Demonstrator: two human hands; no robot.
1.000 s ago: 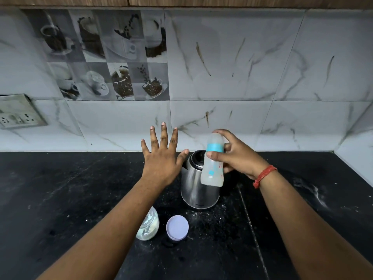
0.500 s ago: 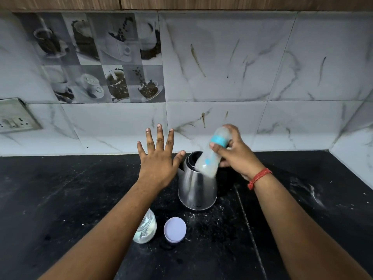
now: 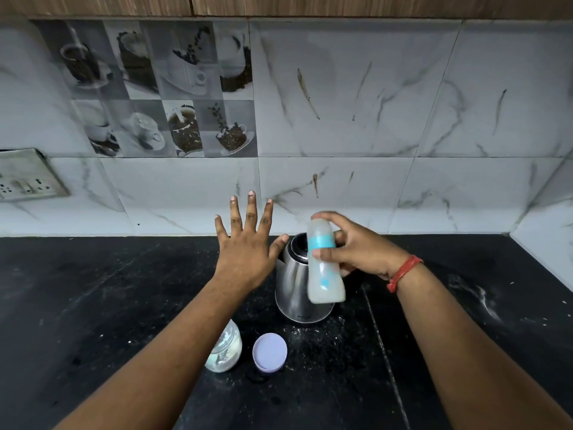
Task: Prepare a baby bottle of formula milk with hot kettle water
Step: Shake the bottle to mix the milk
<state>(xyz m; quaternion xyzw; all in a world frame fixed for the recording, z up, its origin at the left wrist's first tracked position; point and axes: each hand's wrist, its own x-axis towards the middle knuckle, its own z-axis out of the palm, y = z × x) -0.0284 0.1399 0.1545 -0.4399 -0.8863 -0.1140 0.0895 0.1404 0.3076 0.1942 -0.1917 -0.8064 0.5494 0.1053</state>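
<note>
My right hand [image 3: 362, 249] grips a baby bottle [image 3: 324, 265] with a blue collar and milky liquid inside, held upright in the air in front of a steel kettle [image 3: 294, 290] whose top is open. My left hand [image 3: 245, 252] hovers just left of the kettle, palm down, fingers spread, holding nothing. Below my left forearm a glass jar [image 3: 226, 349] of white powder stands on the counter, partly hidden by the arm. A lilac lid [image 3: 269, 352] lies beside the jar to its right.
The black stone counter [image 3: 93, 305] carries scattered white powder around the kettle and at the right. A tiled wall runs behind it, with a socket plate [image 3: 28, 178] at the left. The wall turns a corner at the far right.
The bottle was upright, then tilted and blurred half a second ago, and now stands upright again, slightly lower and nearer to me. My left hand has stayed spread beside the kettle.
</note>
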